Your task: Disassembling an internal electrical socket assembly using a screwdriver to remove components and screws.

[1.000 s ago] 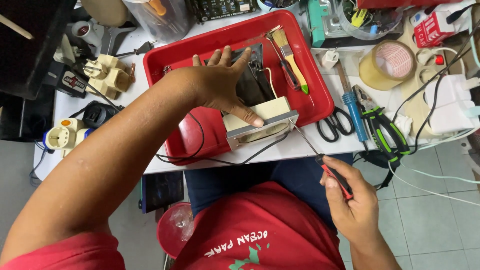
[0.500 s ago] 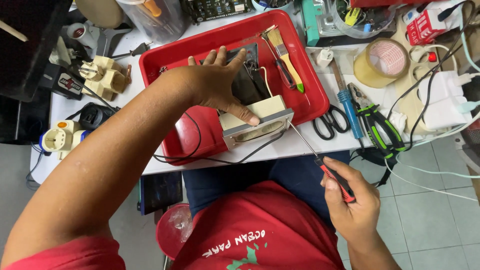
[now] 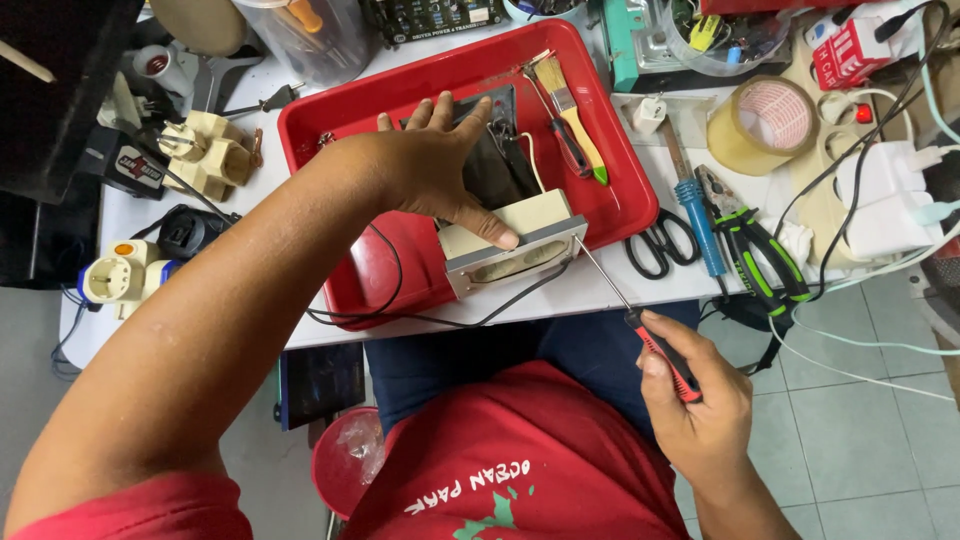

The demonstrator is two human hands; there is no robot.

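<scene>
Left hand [image 3: 440,175] presses down on the cream box [image 3: 515,240] in the red tray [image 3: 350,130], while right hand [image 3: 700,400] grips the screwdriver [image 3: 630,315], its shaft angled far-left to the box's near-right corner.

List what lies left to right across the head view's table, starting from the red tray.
Red tray → left hand on the cream box → paintbrush → black scissors → blue soldering iron → green-handled pliers → tape roll → white power strip.
</scene>
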